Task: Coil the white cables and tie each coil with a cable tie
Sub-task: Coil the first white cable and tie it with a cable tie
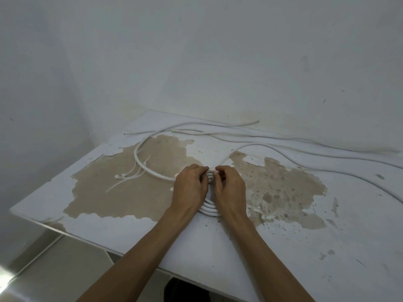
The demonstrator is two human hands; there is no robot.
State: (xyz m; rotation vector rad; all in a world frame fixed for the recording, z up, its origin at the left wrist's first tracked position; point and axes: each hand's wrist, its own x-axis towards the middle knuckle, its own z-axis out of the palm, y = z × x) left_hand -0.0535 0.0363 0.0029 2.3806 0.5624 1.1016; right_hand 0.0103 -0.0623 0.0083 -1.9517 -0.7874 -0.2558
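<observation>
At the middle of a worn white table (283, 247), my left hand (190, 186) and my right hand (231, 188) close together over a coil of white cable (209, 209), fingers curled and pinching it at the far side of the loops. My left fingertips (204, 170) and right fingertips (218, 172) nearly meet, with a few strands of the coil showing in the gap between them. Whether a tie is caught in that pinch, I cannot tell; the fingers hide it. Nearer to me, between my wrists, several turns of the coil lie flat and side by side on the tabletop.

From under my left hand a wide arc of cable (139, 158) sweeps out to the left and curves back toward the far edge. From my right hand a long run of cable (327, 168) arches away to the right and off the frame. Just left of the arc, a small bunch of white cable ties (128, 176) lies loose on a brown patch of bare board (135, 199) where the paint has peeled. Along the far edge, more loose white cables (218, 134) stretch uncoiled near the pale wall (196, 62). A second peeled, speckled patch (281, 188) spreads to the right of my right hand.
</observation>
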